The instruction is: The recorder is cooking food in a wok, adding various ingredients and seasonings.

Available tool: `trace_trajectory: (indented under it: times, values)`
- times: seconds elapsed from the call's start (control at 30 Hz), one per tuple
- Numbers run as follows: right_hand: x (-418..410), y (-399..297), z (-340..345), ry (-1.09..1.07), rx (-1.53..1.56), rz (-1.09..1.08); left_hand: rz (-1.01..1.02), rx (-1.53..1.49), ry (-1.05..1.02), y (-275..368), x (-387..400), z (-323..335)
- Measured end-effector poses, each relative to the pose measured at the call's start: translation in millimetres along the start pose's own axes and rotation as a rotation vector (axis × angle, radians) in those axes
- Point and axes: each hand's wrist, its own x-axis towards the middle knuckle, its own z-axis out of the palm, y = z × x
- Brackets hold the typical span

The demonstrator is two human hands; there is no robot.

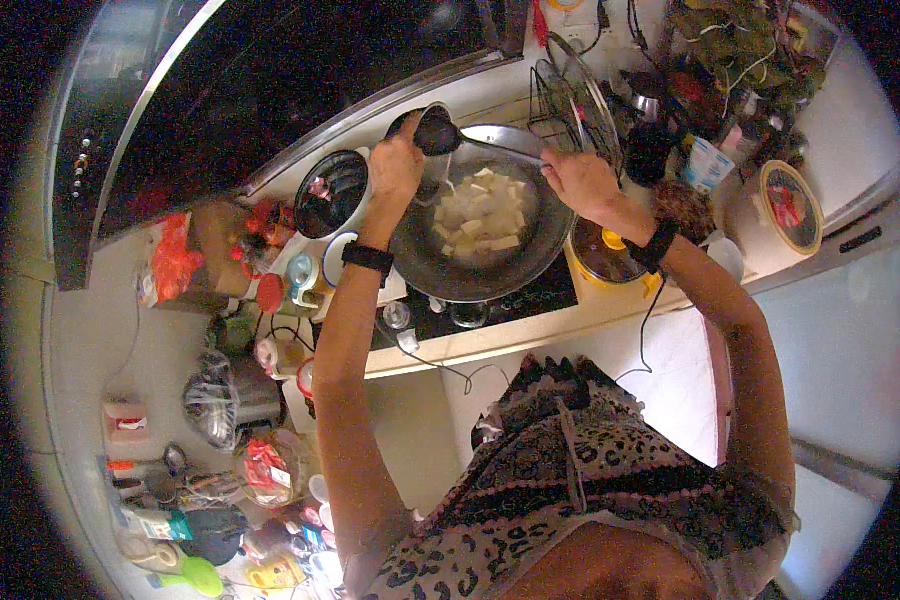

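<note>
A large wok (420,266) stands on the black stove, with pale cubes of food (487,210) in cloudy liquid in it. My left hand (397,165) grips a small dark bowl (433,133), tilted over the wok's far left side; a whitish stream runs from near it down to the food. In my right hand (585,184) is the handle of a metal ladle (502,154), whose head lies by the bowl; how the two touch is unclear. Both wrists wear black bands.
A yellow-rimmed pot (607,255) stands right of the wok, and a glass lid (589,97) leans behind it. Left are a black round pan or lid (332,193) and jars (302,271). A cable (439,365) hangs over the counter's front edge. The range hood (307,82) is overhead.
</note>
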Motion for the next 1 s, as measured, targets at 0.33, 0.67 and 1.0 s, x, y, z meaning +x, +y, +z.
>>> trace_trajectory:
  times: [0.33, 0.67, 1.0]
  values:
    - [-5.3, 9.2, -7.3, 0.155, -0.081, -0.01, -0.012, 0.06, -0.015, 3.9, 3.7, -5.3]
    - [-4.5, 44.2, 1.3, 0.226, -0.072, -0.014, 0.052, -0.334, 0.121, -18.7, -6.4, -24.8]
    - [-10.5, 66.3, 41.1, -0.007, 0.283, -0.032, 0.054, -0.42, 0.033, -2.7, -14.1, -51.6]
